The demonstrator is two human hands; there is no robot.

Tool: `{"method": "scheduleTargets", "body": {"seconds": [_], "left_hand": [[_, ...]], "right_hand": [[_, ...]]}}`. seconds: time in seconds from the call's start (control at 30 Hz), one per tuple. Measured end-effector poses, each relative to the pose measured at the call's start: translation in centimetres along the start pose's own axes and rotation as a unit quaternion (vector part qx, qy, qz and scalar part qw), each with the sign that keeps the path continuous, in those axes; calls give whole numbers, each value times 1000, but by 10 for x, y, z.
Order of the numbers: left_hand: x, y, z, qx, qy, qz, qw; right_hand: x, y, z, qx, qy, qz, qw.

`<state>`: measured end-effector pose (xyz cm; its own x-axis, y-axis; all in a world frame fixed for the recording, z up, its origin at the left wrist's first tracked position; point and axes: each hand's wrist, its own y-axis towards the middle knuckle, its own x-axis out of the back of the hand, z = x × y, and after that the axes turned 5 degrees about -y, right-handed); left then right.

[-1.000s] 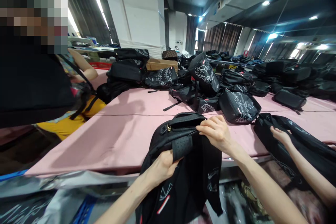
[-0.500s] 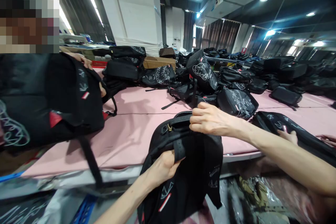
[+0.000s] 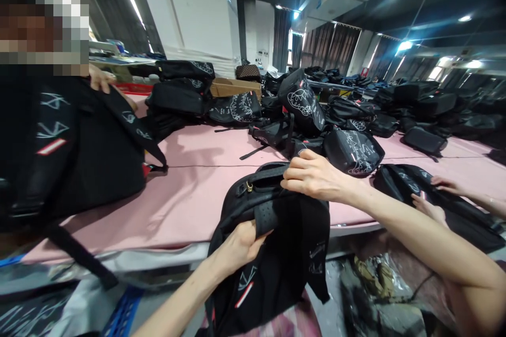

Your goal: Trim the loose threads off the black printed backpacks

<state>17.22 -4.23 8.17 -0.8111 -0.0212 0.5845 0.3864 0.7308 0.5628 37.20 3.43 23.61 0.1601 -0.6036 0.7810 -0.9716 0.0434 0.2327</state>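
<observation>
Standing upright at the near edge of the counter (image 3: 193,200), the backpack (image 3: 290,268) seems braced by both hands. The left hand (image 3: 243,242) has its fingers hooked around the dotted strap (image 3: 265,219), tips hidden, probably for steadiness. The right hand (image 3: 308,175) bunches its fingers together, pinching the backpack's open top, apparently to pull it taut. Other bags (image 3: 353,150) lie beyond.
</observation>
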Motion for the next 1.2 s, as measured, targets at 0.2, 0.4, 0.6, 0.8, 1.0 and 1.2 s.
{"method": "scheduleTargets", "body": {"seconds": [0.2,0.4,0.6,0.8,1.0,1.2], "left_hand": [[2,-3,2,-3,7,2,1000],[2,-2,5,-24,30,-11,999],[1,1,6,-48,27,-34,998],[1,2,6,-52,38,-36,997],[5,3,13,-2,16,-24,1000],[9,2,27,46,-11,-7,999]], "right_hand": [[-13,-6,-4,-51,78,-7,996],[-12,-10,-8,-59,85,-11,995],[-11,-4,-7,-30,57,-6,998],[-6,9,-12,15,65,24,997],[-36,-11,-17,-159,259,-40,952],[-63,-77,5,-490,466,-197,710]]}}
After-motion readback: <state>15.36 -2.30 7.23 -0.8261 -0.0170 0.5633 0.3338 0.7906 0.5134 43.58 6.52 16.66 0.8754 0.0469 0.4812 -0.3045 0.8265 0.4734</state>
